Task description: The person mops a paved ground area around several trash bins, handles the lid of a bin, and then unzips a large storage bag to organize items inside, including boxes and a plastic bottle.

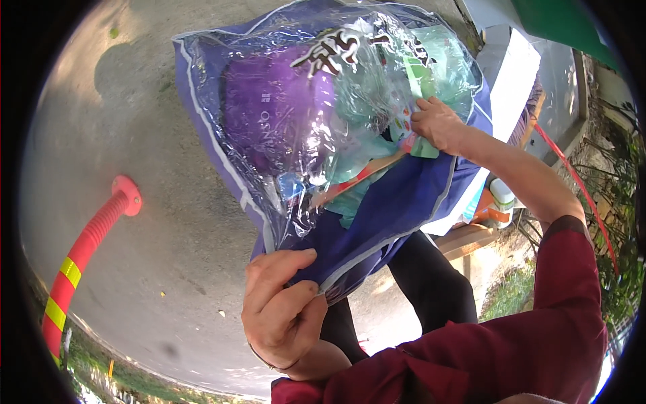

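Observation:
A large blue fabric bag [383, 207] with a clear plastic top panel [282, 156] lies before me, its near side open. My left hand [282, 308] pinches the bag's edge at the near corner. At the opening's right end, my right hand [436, 126] has its fingers curled on a green packet [423, 149]. Through the clear panel shows a purple packed item [277, 108] bearing writing. Beside it are pale green plastic bags [361, 146]. A long, flat wooden-looking strip with red parts [366, 174] lies across the opening. Dark characters are printed on the panel.
To the left, a red flexible bollard [93, 235] with yellow bands stands on the concrete ground [166, 283]. Right of the bag are a white box [515, 76], a brush head [527, 113], a white bottle [501, 194] and a wooden ledge [467, 240]. Plants grow at the right edge.

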Demonstrator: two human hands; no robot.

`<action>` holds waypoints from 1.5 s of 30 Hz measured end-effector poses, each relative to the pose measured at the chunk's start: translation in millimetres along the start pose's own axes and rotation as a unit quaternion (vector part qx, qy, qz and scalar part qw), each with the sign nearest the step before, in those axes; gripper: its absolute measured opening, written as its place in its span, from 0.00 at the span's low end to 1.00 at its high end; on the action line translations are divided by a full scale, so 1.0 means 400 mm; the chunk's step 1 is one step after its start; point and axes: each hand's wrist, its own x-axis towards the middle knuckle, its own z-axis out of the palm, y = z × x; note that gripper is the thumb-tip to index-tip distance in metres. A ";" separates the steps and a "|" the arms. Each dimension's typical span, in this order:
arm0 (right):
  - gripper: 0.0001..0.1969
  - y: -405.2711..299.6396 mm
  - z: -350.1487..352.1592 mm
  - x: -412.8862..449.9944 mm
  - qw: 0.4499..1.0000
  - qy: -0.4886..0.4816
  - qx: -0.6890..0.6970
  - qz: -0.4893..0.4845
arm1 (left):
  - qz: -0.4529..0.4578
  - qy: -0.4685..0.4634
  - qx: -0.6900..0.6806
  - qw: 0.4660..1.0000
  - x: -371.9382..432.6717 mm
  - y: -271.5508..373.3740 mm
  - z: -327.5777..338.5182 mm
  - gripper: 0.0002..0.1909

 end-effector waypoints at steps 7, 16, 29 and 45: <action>0.10 -0.221 -0.142 0.029 0.965 0.167 0.190 -0.075 | 0.020 -0.025 0.025 0.999 0.018 0.020 0.025 0.14; 0.26 -0.233 0.002 0.017 0.969 0.061 0.235 -0.038 | 0.009 -0.045 0.050 0.998 0.031 0.020 0.060 0.13; 0.14 -0.065 0.209 -0.345 0.915 -0.299 0.257 0.088 | -0.034 -0.229 -0.025 0.973 0.026 -0.021 0.178 0.11; 0.14 -0.284 0.384 0.103 0.762 0.004 0.638 0.113 | -0.010 -0.192 0.050 0.980 0.038 -0.034 0.180 0.11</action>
